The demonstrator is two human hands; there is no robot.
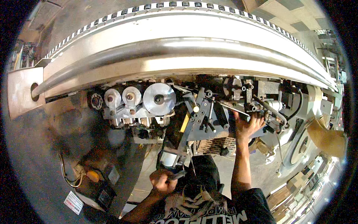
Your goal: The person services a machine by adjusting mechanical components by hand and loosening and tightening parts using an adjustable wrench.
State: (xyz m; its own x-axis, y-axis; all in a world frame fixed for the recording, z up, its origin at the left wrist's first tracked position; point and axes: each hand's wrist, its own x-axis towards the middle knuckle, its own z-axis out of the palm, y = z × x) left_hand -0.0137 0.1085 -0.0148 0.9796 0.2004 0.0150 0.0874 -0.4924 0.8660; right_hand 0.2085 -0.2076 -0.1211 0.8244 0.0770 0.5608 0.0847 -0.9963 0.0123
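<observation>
My left hand (163,182) is closed in front of my body, its fingers wrapped round a short dark grey object (178,174) whose kind I cannot make out. Just beyond it sits a pale metal cylinder (169,159) in a bracket. My right hand (249,126) reaches forward with fingers spread, touching the machine's mechanism. Its thumb is beside a thin metal rod (233,106), and its fingertips lie near a grey hose and fittings (263,106). Left of that hand stands a dark slanted bracket (203,108) with bolts and a yellow strip (184,123).
Three silver discs (159,98) are mounted on the machine at left. A long steel bar (179,44) spans the far side. A dark motor-like box (95,183) is at lower left, and a tan duct (326,138) bends at right.
</observation>
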